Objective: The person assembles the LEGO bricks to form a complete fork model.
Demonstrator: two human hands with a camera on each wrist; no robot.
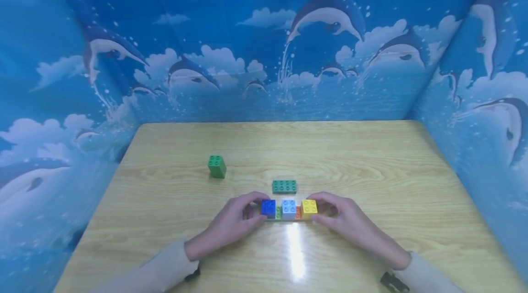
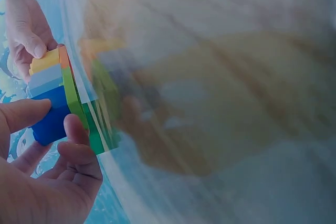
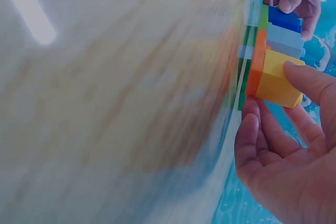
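Observation:
A row of toy building bricks lies in front of me on the table. My left hand (image 1: 236, 216) pinches the blue brick (image 1: 268, 209) at the row's left end between thumb and fingers. At the other end, my right hand (image 1: 350, 216) holds the yellow brick (image 1: 309, 209) the same way. Between them sits a light blue brick (image 1: 288, 209). Underneath run a light green brick (image 2: 72, 90) and an orange brick (image 3: 256, 61), end to end. Just behind the row lies a flat dark green brick (image 1: 284, 186), apart from both hands.
A tall green block (image 1: 217, 167) stands farther back on the left of the wood-grain table (image 1: 350, 155). A dolphin-print cloth (image 1: 255, 45) hangs around the back and sides. Bright glare (image 1: 295, 251) lies on the tabletop before the bricks.

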